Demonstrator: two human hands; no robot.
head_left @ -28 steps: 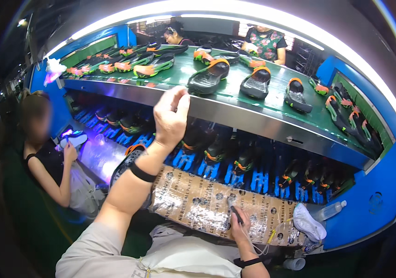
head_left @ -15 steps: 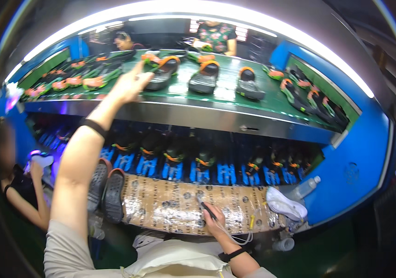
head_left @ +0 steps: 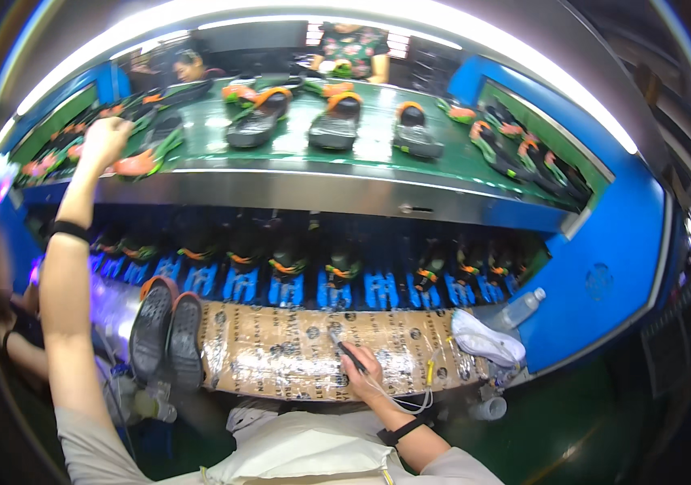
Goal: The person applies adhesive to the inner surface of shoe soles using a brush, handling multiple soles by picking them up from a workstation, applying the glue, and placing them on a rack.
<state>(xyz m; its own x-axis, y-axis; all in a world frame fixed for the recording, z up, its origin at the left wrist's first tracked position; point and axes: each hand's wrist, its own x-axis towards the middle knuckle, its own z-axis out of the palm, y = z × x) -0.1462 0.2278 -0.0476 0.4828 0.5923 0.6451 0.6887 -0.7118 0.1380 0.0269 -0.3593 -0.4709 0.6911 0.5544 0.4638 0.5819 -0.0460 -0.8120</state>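
My left hand [head_left: 106,139] is stretched far out over the left part of the green conveyor belt [head_left: 200,149]. Its fingers are curled in among black shoes with green and orange straps [head_left: 147,162]; what lies inside them is hidden. Low over the work surface, my right hand [head_left: 363,373] grips a dark pen-shaped tool [head_left: 351,354] with a light tip, and a pale cord [head_left: 410,406] runs beside that wrist. Three black shoes, among them an open-backed one [head_left: 335,123] with an orange strap, stand in a row on the belt's middle.
A cardboard-covered ledge [head_left: 260,352] lies before me. Two dark clogs [head_left: 151,331] stand at its left, a white shoe [head_left: 487,339] and a clear bottle [head_left: 523,309] at its right. Blue holders [head_left: 379,291] line a lower rack. People are across the belt and at left.
My left hand has moved left along the belt, from beside the black open-backed shoes to the strapped ones. My right hand keeps its tool over the cardboard. The view has shifted slightly.
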